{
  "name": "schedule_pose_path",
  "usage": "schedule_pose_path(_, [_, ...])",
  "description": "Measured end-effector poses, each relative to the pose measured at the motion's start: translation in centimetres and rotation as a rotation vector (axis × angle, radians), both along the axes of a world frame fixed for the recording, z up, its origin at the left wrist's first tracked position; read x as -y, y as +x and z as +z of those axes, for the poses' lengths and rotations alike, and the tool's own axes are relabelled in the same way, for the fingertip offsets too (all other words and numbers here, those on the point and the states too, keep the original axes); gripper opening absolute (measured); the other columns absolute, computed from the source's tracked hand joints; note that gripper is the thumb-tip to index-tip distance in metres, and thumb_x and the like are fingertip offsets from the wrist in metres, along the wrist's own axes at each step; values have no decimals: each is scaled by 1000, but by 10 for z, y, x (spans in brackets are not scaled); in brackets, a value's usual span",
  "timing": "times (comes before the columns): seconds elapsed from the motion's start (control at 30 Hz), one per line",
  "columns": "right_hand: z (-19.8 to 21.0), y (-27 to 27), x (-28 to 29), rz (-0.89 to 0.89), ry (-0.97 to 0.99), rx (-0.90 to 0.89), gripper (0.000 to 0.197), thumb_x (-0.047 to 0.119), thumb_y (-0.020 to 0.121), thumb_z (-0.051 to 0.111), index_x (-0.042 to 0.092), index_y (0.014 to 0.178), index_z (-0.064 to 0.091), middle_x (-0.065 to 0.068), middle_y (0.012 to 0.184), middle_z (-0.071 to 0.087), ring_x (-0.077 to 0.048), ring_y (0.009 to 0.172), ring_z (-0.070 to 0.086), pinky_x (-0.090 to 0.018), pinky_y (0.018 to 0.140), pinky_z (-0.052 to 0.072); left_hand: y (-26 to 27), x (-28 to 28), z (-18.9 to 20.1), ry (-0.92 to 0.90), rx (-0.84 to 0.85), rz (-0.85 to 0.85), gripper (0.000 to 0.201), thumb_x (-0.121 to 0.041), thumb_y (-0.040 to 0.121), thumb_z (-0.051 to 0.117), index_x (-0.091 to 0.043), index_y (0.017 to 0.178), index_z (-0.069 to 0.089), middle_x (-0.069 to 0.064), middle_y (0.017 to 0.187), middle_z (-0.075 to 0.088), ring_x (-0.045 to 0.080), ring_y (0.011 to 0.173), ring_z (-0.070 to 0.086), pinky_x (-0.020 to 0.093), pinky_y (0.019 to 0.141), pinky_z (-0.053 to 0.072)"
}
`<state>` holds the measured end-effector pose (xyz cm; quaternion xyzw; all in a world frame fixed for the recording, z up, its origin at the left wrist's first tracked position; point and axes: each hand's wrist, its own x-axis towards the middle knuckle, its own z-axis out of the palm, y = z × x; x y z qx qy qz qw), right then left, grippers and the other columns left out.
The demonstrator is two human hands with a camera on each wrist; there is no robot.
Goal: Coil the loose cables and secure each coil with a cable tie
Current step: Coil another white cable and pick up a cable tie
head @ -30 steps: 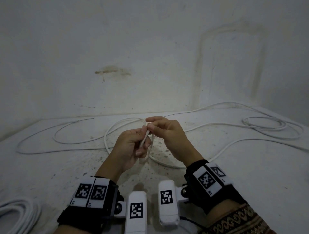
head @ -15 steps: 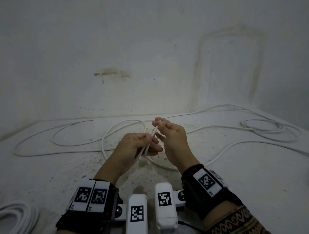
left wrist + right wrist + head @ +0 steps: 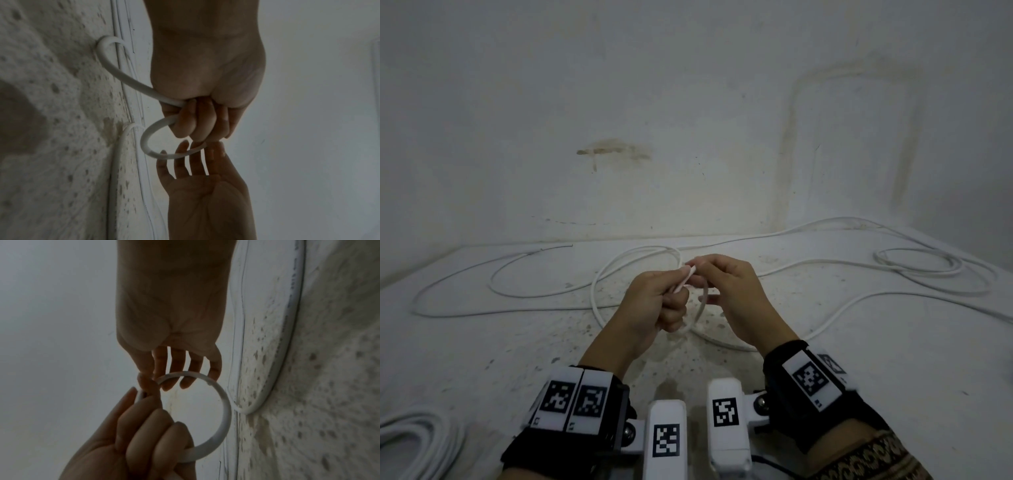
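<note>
Now your left hand (image 3: 654, 301) grips the smooth, round white cable (image 3: 223, 415) in curled fingers, bent into a small loop above the speckled, rough floor (image 3: 893, 359). Your right hand (image 3: 736, 294) pinches its end between thumb and forefinger, other fingers loosely spread.

Dim, flat, greenish light in all three views.
Both wrist views are murky and grainy, skin in shadow against a pale backdrop; the head view bows lines near its edges, with soft shadows under the forearms.
</note>
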<state>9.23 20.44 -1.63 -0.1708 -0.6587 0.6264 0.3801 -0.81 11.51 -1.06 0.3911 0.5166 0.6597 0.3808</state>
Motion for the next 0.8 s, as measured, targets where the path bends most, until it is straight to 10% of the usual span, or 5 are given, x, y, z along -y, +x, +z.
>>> schedule_pose_path(0.3, [3, -11, 11, -200, 83, 209, 38, 44, 94, 48, 9, 83, 59, 0, 79, 60, -15, 71, 57, -28, 64, 46, -6, 3, 14, 268, 248, 163, 44, -24, 96, 37, -19, 52, 37, -10, 35, 20, 6, 28, 13, 17, 38, 11])
schedule_pose_path(0.53, [4, -10, 29, 586, -151, 690, 92, 72, 88, 11, -3, 80, 63, -14, 66, 66, -17, 46, 60, -20, 45, 48, -10, 13, 26, 526, 544, 241, 54, -31, 95, 38, -22, 42, 37, -9, 32, 18, 6, 27, 13, 17, 36, 14])
schedule_pose_path(0.8, [5, -23, 26, 130, -676, 20, 12, 0, 88, 48, -2, 77, 53, -16, 61, 58, -22, 51, 59, -23, 43, 48, -4, 11, 27, 532, 566, 165, 53, -30, 96, 36, -21, 44, 39, -8, 34, 20, 7, 29, 16, 17, 35, 19])
